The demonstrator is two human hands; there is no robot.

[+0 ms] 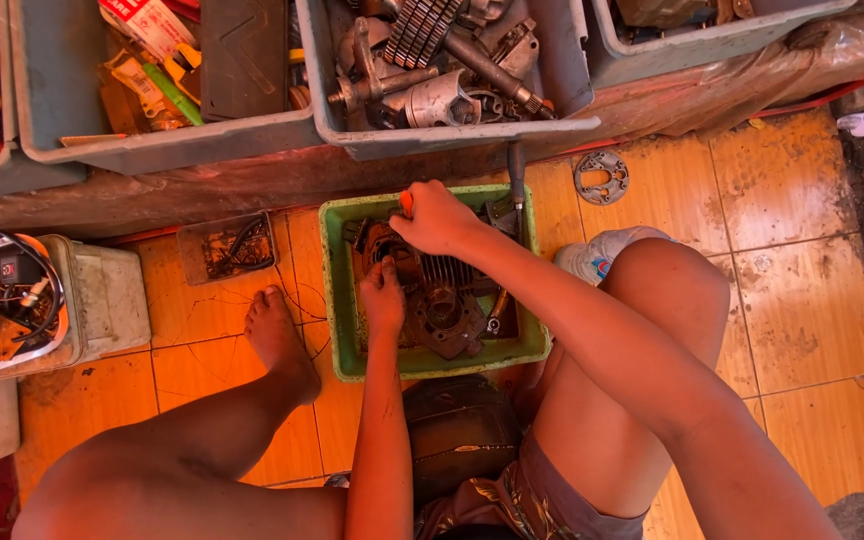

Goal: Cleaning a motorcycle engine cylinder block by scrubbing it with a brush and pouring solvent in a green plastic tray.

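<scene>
- Both hands were in the green tray [336,300], on the engine casing [442,305].
- Left hand [383,297] lay flat-fingered on its near-left edge.
- Right hand [435,216], at the far end, gripped an orange-handled tool [406,202].

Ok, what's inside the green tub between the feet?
The green tub holds a dirty metal engine block with cooling fins. The left hand rests on it, and the right hand grips something orange. The tub's floor beneath is covered.
</scene>
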